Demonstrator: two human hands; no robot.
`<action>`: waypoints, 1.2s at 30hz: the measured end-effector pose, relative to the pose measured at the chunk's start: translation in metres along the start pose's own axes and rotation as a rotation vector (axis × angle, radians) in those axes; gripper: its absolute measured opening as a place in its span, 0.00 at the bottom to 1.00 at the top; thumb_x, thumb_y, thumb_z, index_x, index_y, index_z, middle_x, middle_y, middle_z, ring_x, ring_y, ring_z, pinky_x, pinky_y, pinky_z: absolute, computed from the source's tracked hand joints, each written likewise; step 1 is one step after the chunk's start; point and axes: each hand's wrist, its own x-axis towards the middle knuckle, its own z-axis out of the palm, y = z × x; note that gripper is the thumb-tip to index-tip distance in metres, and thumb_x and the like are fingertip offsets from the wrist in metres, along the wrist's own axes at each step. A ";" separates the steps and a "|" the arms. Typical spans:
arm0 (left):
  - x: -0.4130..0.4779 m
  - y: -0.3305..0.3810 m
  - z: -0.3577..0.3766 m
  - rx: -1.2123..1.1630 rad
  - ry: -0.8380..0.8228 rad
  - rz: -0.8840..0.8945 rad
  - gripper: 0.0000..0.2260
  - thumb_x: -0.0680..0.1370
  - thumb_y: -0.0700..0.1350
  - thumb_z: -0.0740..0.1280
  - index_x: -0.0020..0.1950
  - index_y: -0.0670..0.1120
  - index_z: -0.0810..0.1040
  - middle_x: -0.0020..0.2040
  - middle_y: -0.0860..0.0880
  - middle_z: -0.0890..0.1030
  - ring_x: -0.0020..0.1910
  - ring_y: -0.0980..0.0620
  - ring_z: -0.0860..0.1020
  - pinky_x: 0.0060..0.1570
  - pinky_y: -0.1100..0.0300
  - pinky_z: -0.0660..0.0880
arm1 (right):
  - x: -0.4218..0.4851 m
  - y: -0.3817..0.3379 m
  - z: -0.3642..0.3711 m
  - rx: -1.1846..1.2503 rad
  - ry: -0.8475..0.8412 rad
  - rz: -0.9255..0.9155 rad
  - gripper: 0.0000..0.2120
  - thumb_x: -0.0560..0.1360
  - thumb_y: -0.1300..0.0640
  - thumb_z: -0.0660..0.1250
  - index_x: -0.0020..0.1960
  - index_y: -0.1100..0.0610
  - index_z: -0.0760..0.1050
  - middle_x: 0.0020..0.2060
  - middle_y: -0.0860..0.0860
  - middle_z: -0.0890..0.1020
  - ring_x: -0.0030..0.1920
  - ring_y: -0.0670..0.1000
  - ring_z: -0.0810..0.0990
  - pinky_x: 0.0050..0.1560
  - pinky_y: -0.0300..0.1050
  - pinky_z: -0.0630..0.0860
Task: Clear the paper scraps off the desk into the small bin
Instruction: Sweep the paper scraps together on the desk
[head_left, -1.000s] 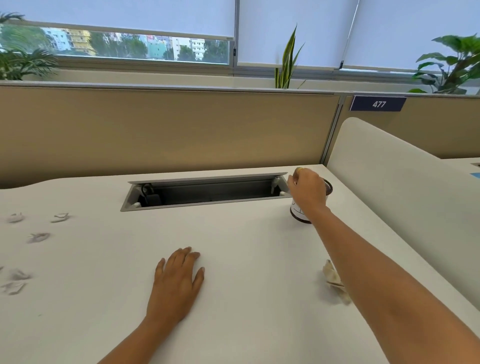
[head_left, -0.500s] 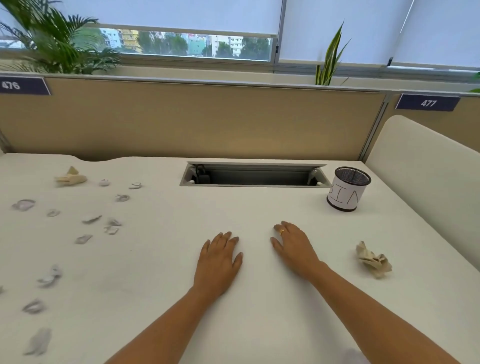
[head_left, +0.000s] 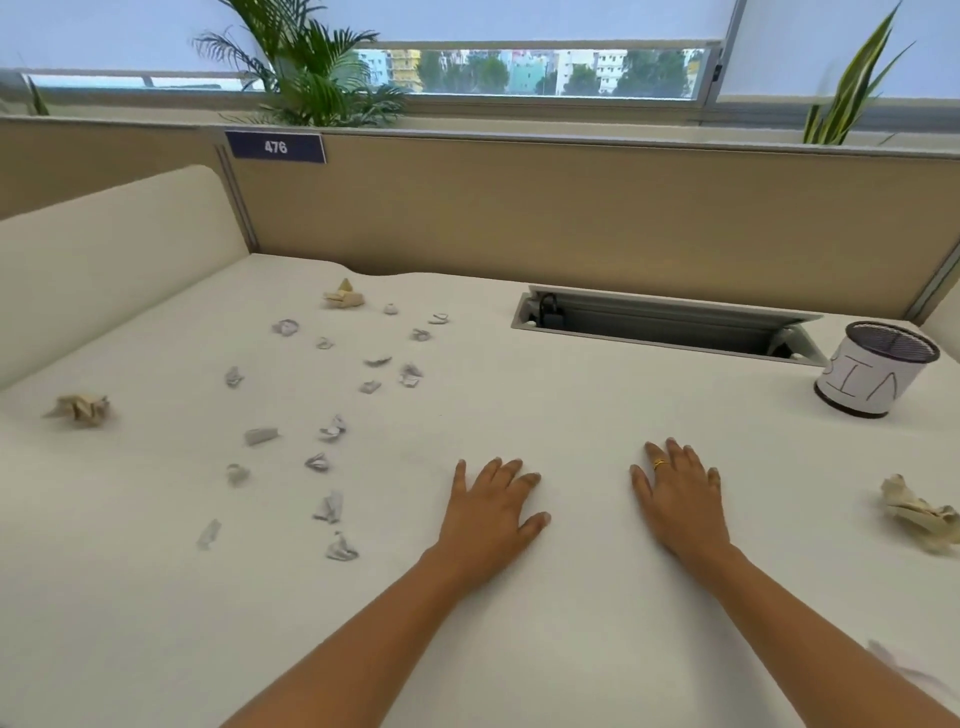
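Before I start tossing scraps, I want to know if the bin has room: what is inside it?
The small bin shows only its dark mesh inner wall near the rim. Its bottom is hidden by the near wall, so its contents cannot be seen.

Two hands lie flat on the desk (head_left: 571, 364), palms down: left hand (head_left: 491, 512) and right hand (head_left: 680, 496), the latter bearing one ring (head_left: 660, 464). Left of the left hand: about seventeen small grey-white paper scraps (head_left: 332, 428), loosely scattered, some too blurred to count surely. Three larger tan crumpled wads: one far left of the left hand (head_left: 80, 409), one beyond the scraps (head_left: 344, 297), one right of the right hand (head_left: 917, 514). One small bin (head_left: 878, 375), beyond and right of the right hand. One open cable tray (head_left: 665, 327). One numbered plate (head_left: 275, 147).
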 end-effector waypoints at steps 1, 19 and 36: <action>-0.008 -0.010 -0.004 0.023 0.002 -0.034 0.24 0.79 0.59 0.52 0.73 0.54 0.58 0.76 0.52 0.57 0.76 0.53 0.52 0.73 0.44 0.39 | -0.002 -0.001 0.000 0.001 0.001 -0.005 0.24 0.81 0.47 0.49 0.75 0.54 0.56 0.76 0.53 0.56 0.77 0.54 0.51 0.76 0.57 0.49; -0.099 -0.109 -0.056 -0.209 -0.075 -0.432 0.28 0.74 0.53 0.66 0.72 0.52 0.61 0.77 0.49 0.56 0.75 0.51 0.58 0.70 0.56 0.59 | -0.007 -0.002 -0.003 0.010 0.029 -0.027 0.24 0.80 0.48 0.52 0.73 0.55 0.61 0.75 0.55 0.61 0.76 0.55 0.56 0.75 0.57 0.51; -0.092 -0.083 -0.044 -0.179 0.271 -0.363 0.10 0.74 0.32 0.62 0.50 0.38 0.82 0.50 0.43 0.84 0.51 0.47 0.80 0.51 0.64 0.70 | -0.008 0.007 -0.005 0.052 0.070 -0.049 0.23 0.80 0.47 0.54 0.72 0.53 0.64 0.74 0.51 0.64 0.75 0.51 0.59 0.75 0.52 0.55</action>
